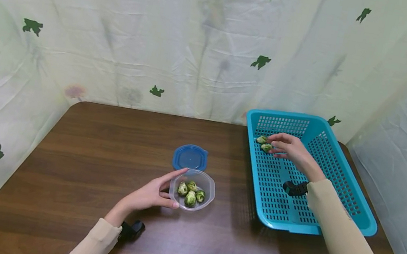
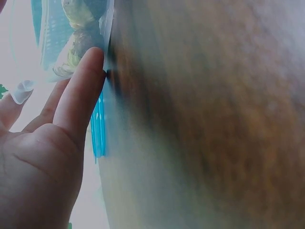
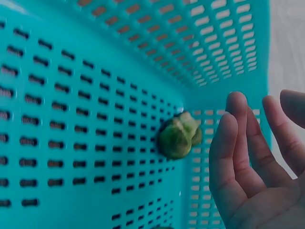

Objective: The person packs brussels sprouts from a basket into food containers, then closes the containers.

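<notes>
Brussels sprouts (image 1: 190, 199) occupy two vessels on a brown table (image 1: 111, 142): the larger, a turquoise perforated basket (image 1: 281, 172) at the right of the frame, contains two near its left wall, beside which the right hand (image 1: 294, 152) hovers, fingers loosely bent, grasping nothing. At lower centre, the left hand (image 1: 151, 192) grips a clear container (image 1: 207, 185) of four sprouts between thumb and fingers; just above lies a blue lid (image 1: 190, 157).
</notes>
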Motion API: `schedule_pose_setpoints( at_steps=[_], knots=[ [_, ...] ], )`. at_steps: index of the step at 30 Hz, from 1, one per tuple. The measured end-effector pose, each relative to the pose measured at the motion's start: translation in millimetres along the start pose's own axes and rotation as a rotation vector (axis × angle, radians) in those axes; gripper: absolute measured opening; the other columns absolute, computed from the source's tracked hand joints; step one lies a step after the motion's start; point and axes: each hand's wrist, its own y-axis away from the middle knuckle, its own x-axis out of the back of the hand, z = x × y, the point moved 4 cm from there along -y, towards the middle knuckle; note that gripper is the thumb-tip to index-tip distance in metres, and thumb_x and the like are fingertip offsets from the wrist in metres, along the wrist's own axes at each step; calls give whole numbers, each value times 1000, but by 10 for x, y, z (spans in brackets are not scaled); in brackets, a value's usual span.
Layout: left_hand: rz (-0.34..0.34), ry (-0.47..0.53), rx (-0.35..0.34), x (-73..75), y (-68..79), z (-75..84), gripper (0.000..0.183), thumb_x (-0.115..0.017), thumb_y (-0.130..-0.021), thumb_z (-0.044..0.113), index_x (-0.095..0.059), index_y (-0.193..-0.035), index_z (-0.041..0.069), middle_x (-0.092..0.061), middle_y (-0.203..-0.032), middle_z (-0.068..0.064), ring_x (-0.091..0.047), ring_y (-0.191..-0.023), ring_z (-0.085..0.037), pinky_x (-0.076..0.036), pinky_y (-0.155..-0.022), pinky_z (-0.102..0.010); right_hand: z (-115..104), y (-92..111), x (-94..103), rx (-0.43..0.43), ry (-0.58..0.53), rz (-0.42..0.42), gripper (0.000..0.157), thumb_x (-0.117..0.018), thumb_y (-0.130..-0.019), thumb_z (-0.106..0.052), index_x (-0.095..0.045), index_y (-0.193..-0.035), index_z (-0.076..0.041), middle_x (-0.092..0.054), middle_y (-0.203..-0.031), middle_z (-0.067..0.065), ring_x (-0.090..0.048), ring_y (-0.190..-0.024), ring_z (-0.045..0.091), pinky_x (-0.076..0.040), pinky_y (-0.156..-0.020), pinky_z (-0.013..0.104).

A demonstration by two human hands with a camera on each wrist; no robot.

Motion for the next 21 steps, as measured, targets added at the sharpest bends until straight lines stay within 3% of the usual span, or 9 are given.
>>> schedule_pose_setpoints(
  at_steps=[14, 21],
  knots=[
    [10, -13, 18, -3, -1, 9, 91, -77, -81, 12, -22, -153, 25, -22, -155, -10, -40, -130, -32, -51, -87, -34, 116, -160, 85, -77, 43, 5, 42, -44, -103, -13, -38, -138, 9, -38, -139, 29, -49, -115, 46, -42, -97, 54],
    [6, -32, 8, 7, -3, 7, 90, -76, -83, 9, -22, -153, 21, -20, -155, -15, -39, -130, -35, -51, -87, -33, 157, -223, 95, -112, 73, 14, 40, -41, -103, -12, -39, -138, 7, -39, -139, 28, -51, -115, 44, -43, -96, 52]
  ],
)
